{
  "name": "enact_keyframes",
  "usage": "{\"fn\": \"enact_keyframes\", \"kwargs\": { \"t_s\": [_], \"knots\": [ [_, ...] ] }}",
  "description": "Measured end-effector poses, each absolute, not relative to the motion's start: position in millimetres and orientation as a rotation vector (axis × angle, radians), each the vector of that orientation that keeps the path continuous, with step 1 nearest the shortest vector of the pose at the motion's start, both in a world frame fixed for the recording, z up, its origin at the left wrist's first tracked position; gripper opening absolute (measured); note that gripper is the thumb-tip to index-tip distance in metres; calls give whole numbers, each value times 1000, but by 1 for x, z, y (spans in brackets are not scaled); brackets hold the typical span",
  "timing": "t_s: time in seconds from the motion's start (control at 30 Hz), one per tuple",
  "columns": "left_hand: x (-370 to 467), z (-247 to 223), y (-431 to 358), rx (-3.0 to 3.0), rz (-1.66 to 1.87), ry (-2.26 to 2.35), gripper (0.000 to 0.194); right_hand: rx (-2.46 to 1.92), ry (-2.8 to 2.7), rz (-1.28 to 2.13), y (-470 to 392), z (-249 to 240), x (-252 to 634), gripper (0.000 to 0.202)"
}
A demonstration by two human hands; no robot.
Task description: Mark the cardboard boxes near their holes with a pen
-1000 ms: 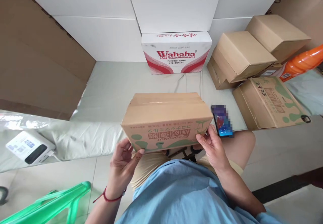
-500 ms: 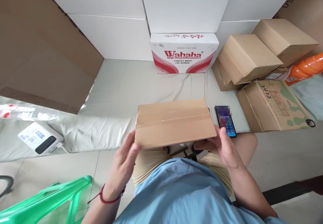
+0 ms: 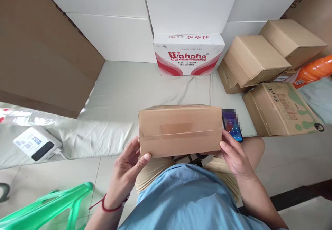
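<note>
Turned over since a second ago: the cardboard box (image 3: 181,133), with a plain, seamed side shown instead of the print. It's held over the lap (image 3: 149,175), left end gripped by the left hand (image 3: 131,164), lower right corner by the right hand (image 3: 236,157). Probably stiffish, not slippery, maybe light (contents can't be seen), so best supported at both ends, seam left unpressed.

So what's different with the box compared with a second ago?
The cardboard box has been turned toward the person: the green-printed side that faced them is out of sight, and a plain, seamed side faces them instead. The left hand and right hand still hold its ends. The Wahaha carton and phone stayed put.
</note>
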State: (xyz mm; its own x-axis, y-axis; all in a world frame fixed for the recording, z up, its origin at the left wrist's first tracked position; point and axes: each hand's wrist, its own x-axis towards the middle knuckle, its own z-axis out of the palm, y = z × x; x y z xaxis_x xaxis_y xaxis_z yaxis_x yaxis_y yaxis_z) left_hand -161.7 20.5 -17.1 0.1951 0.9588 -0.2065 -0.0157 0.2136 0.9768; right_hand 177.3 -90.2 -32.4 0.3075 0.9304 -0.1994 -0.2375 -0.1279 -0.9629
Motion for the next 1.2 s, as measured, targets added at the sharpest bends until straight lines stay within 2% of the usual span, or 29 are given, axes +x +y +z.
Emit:
{"fn": "enact_keyframes", "kwargs": {
  "t_s": [0.1,0.27,0.53,0.7,0.87,1.07,1.2],
  "knots": [
    [-166,-23,27,1085,984,1132,59,-1260,-788,1175,-92,-39,176,56],
    [-167,-37,35,999,1109,1102,44,-1230,-1080,1115,-90,-34,166,61],
    [-163,-37,36,832,1232,1113,49,-1207,-1486,978,-85,-5,150,72],
    [-166,-49,31,934,1224,1123,46,-1208,-1131,1081,-87,-14,150,56],
    [-169,-67,18,1254,1229,1131,40,-1309,-603,1252,-86,-31,154,73],
    [-169,-56,12,1794,1252,961,68,-1398,-367,1253,-87,-37,149,64],
    [-162,-47,18,1868,1253,886,76,-1389,-248,1212,-88,-36,143,66]
  ]
}}
